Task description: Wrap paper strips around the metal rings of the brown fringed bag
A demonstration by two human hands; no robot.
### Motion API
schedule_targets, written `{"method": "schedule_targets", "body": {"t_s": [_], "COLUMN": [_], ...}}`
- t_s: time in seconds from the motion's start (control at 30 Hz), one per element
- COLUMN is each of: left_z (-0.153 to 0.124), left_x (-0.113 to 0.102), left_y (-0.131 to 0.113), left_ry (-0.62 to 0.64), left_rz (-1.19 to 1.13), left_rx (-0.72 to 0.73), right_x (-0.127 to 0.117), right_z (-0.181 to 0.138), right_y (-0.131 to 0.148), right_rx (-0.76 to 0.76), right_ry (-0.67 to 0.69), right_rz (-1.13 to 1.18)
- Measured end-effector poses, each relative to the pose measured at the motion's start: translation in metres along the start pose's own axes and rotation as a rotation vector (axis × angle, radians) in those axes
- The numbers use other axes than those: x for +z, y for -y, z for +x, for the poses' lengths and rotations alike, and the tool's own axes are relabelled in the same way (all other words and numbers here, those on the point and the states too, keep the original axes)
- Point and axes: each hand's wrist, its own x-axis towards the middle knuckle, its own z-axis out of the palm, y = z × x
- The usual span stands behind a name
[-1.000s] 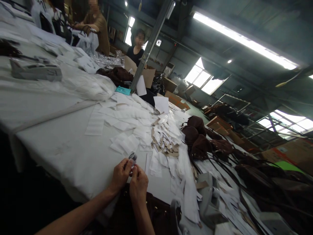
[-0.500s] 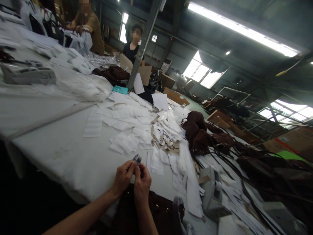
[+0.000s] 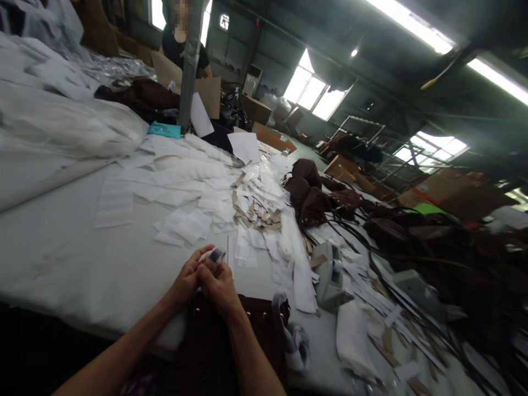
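Note:
Both hands meet over the near edge of the white table. My left hand (image 3: pixel 190 278) has its fingers closed around the lower side of a strap loop (image 3: pixel 216 255), dark with a whitish wrapping. My right hand (image 3: pixel 218 283) pinches the same strap from the other side; the fingertips partly hide it. Below them is a dark brown bag (image 3: pixel 206 341) with small metal eyelets along its top, partly covered by my forearms. At the bag's right side a second wrapped strap (image 3: pixel 291 335) hangs in a curl.
White foam sheets (image 3: pixel 165 190) and a heap of small card pieces (image 3: pixel 262 214) lie ahead. A grey tape dispenser (image 3: pixel 330 278) stands at right, near brown bags (image 3: pixel 309 190) with long straps. A metal post (image 3: pixel 190 66) rises behind, with a co-worker (image 3: pixel 177 47) beyond it.
The view has swung to the right, so the table's things sit further left. My hands have turned the strap and come closer together, and more of its wrapped loop shows.

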Motion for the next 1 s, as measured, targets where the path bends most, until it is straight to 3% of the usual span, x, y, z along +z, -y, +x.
{"method": "schedule_targets", "body": {"t_s": [0.07, 0.17, 0.33, 0.4, 0.53, 0.6, 0.67, 0.77, 0.87, 1.0], "left_z": [-0.002, 0.0, 0.011, 0.013, 0.015, 0.016, 0.017, 0.018, 0.02, 0.033], "left_x": [0.001, -0.001, -0.006, -0.008, -0.008, -0.009, -0.012, -0.014, -0.013, -0.012], "left_y": [-0.001, 0.002, 0.01, 0.01, 0.01, 0.011, 0.012, 0.014, 0.015, 0.002], "left_ry": [0.04, 0.004, -0.17, -0.192, -0.221, -0.261, -0.311, -0.394, -0.459, -0.466], "left_rz": [-0.029, -0.05, -0.157, -0.174, -0.145, -0.135, -0.121, -0.081, -0.005, 0.176], "left_rx": [-0.074, -0.124, -0.106, -0.095, -0.048, -0.01, 0.029, 0.093, 0.152, 0.15], "right_x": [-0.004, -0.002, 0.004, -0.013, -0.076, -0.101, -0.111, -0.1, -0.081, -0.068], "right_z": [0.002, 0.003, -0.01, -0.026, -0.066, -0.087, -0.107, -0.131, -0.144, -0.145], "right_y": [-0.001, -0.006, 0.003, 0.019, 0.044, 0.042, 0.032, 0.014, 0.006, -0.002], "right_rx": [0.038, 0.047, -0.08, -0.158, -0.221, -0.239, -0.298, -0.338, -0.241, -0.318], "right_ry": [0.051, 0.038, -0.168, -0.223, -0.467, -0.455, -0.404, -0.504, -0.675, -0.435], "right_rz": [0.01, -0.044, -0.306, -0.459, -0.651, -0.739, -0.801, -0.789, -0.703, -0.79]}}
